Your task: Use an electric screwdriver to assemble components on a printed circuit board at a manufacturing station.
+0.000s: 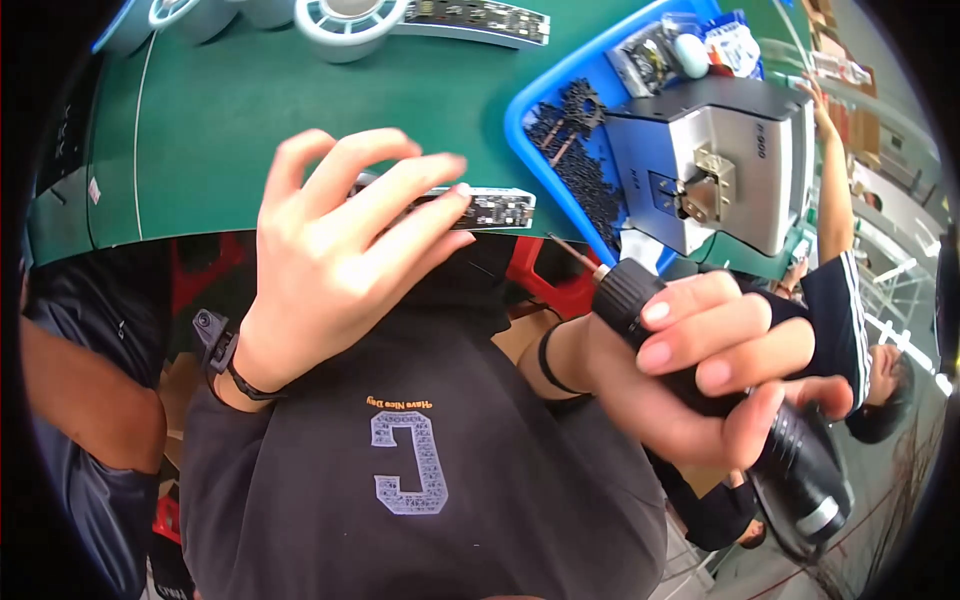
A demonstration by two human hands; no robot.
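Note:
My left hand (350, 250) reaches over a narrow light-coloured strip with a dark circuit board (505, 208) at the table's near edge. Its index fingertip lies on the board and the thumb is along the near side, while the other fingers are bent and raised apart. The hand hides the strip's left part. My right hand (715, 365) is wrapped round a black electric screwdriver (808, 485). The screwdriver's thin bit points up and left, ending just off the strip's right end, apart from it.
A blue tray (518, 112) to the right holds small black screws (585, 180), bags and a grey-white box-shaped machine (735, 160). On the green table (220, 110), round light-blue holders (345, 25) and another curved board strip (480, 20) stand at the far side. Other people are nearby.

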